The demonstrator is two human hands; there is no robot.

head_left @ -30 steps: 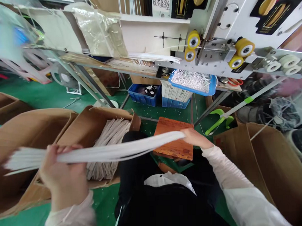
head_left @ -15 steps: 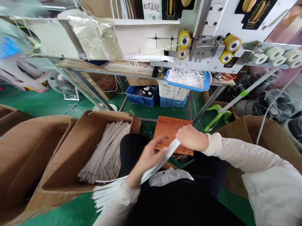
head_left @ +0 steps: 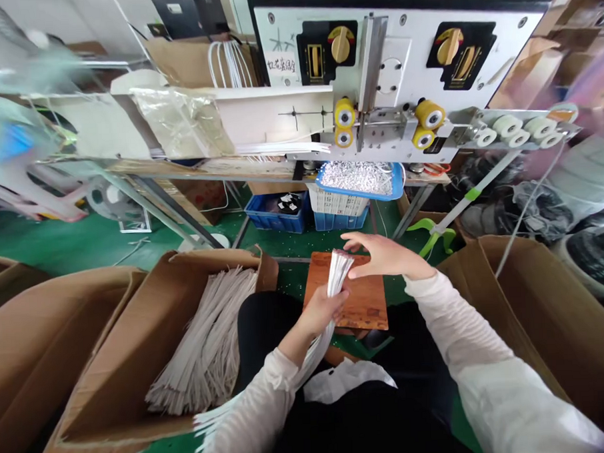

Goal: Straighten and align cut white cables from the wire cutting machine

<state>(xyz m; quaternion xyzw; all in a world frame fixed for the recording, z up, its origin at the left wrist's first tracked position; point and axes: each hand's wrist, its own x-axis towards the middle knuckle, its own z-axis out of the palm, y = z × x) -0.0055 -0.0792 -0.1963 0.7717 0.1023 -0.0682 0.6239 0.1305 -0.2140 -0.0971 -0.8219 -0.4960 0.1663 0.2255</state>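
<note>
My left hand (head_left: 322, 312) grips a bundle of white cables (head_left: 338, 278) upright, with its long ends trailing down past my wrist. My right hand (head_left: 383, 256) is open, fingers spread, just right of the bundle's top and seemingly not gripping it. Both hands are above a wood-grain orange board (head_left: 370, 303) resting on my lap. To the left, a cardboard box (head_left: 107, 355) holds a heap of similar white cables (head_left: 207, 344).
A white wire-processing machine (head_left: 390, 69) with yellow and white rollers stands ahead. Below it are a blue tray of white bits (head_left: 357, 180) and a blue crate (head_left: 276, 211). Cardboard boxes flank me on a green floor.
My left hand has moved up and now holds the bundle upright. My right hand has let go and opened. My head has turned, shifting the view.
</note>
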